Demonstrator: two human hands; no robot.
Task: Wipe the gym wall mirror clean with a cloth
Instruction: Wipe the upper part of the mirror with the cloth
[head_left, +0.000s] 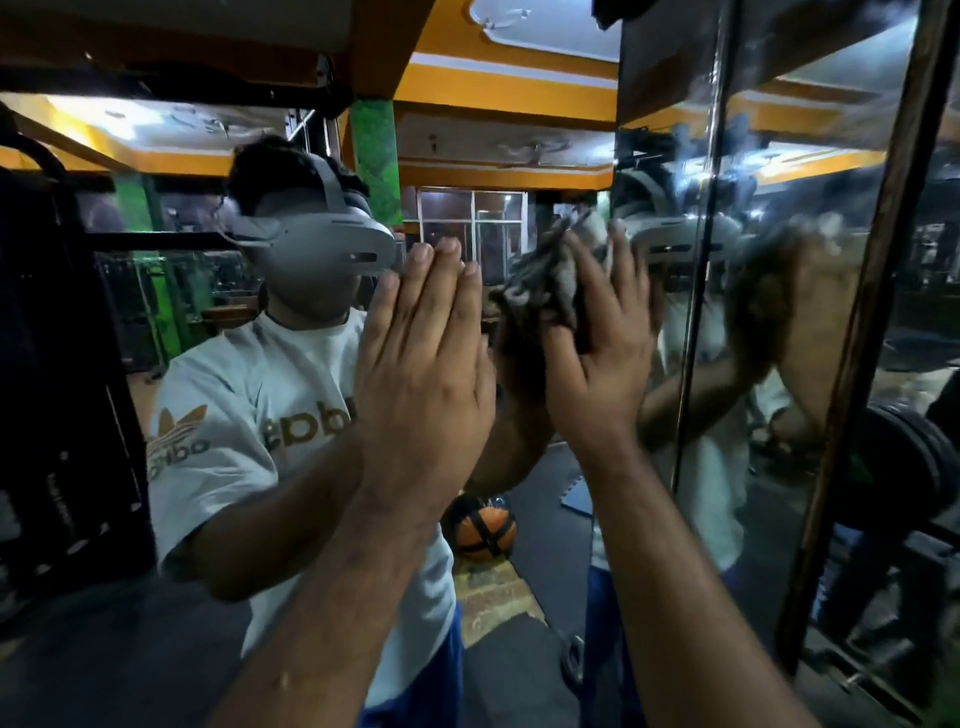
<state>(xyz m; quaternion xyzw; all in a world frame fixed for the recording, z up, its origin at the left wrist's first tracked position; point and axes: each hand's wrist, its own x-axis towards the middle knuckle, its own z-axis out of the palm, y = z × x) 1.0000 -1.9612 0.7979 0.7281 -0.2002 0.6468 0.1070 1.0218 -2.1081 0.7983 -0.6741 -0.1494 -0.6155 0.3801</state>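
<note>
Right hand (597, 358) pressing crumpled grey cloth (550, 275) to mirror (519, 571), left hand (423, 374) flat

The mirror (218, 545) is glossy glass, smooth across the left and centre of the frame, hazy with smears on the panel at upper right. The cloth (550, 270), centre frame, looks rough, matt woven fabric in grey-brown. A shiny metal strip (698, 291) runs down right of centre. The frame (878, 291) at far right looks like dark, dull wood.
</note>
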